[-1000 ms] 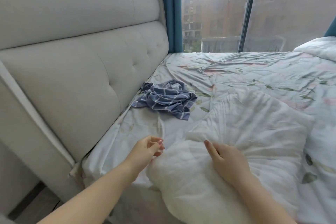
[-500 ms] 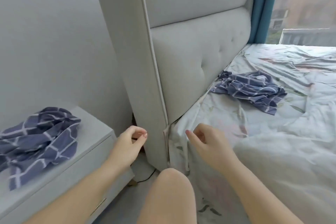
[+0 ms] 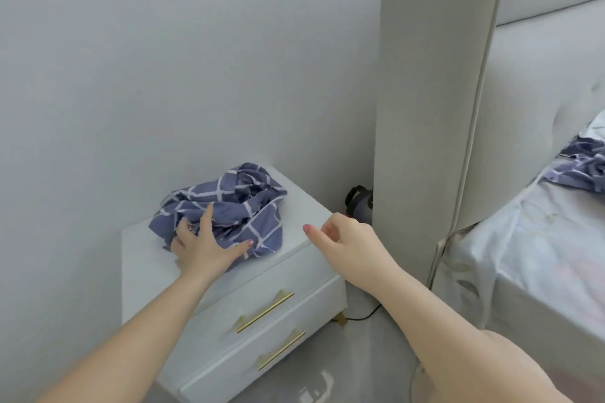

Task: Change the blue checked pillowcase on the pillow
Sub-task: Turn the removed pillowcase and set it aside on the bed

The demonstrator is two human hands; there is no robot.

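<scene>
Only the left hand (image 3: 209,250) touches the pillowcase (image 3: 235,203) atop the nightstand (image 3: 144,258).

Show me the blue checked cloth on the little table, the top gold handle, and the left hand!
blue checked cloth (image 3: 235,203), head view, crumpled middle.
top gold handle (image 3: 265,312), head view, middle of the bar.
left hand (image 3: 206,250), head view, back of the hand.

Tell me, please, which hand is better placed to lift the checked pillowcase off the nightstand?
Left, I would judge. The left hand lies on the crumpled blue checked pillowcase on the nightstand, fingers spread over it. The right hand hangs apart near the nightstand's corner, holding nothing.
</scene>
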